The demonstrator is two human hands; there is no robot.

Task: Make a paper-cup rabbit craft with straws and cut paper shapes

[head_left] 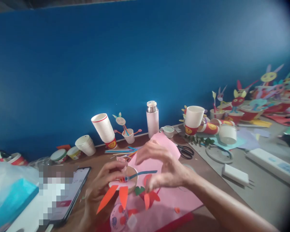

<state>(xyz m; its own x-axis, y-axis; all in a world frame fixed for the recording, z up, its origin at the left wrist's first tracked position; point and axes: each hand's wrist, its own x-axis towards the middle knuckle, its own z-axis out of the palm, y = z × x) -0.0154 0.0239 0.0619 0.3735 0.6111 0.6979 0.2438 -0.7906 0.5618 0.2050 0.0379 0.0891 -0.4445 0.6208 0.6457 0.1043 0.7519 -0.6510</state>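
My left hand (103,178) is closed around a paper cup (134,184) tipped so that its mouth faces me. A blue pipe-cleaner-like strip (147,172) sticks out of the cup to the right. Pointed orange paper pieces (123,196) hang at the cup's near side. My right hand (168,166) hovers to the right of the cup, fingers curved and well apart from the thumb, holding nothing visible. Below lie pink paper sheets (176,198), a green paper piece (140,190), more orange cut-outs (155,196) and a pink round piece with drawn marks (117,219).
Behind stand a tall stack of paper cups (101,127), a rabbit figure in a cup (120,120) and a pink thermos (152,122). Black-handled scissors (187,152), a charger (235,175) and a power strip (275,166) lie right. A phone (74,190) lies left.
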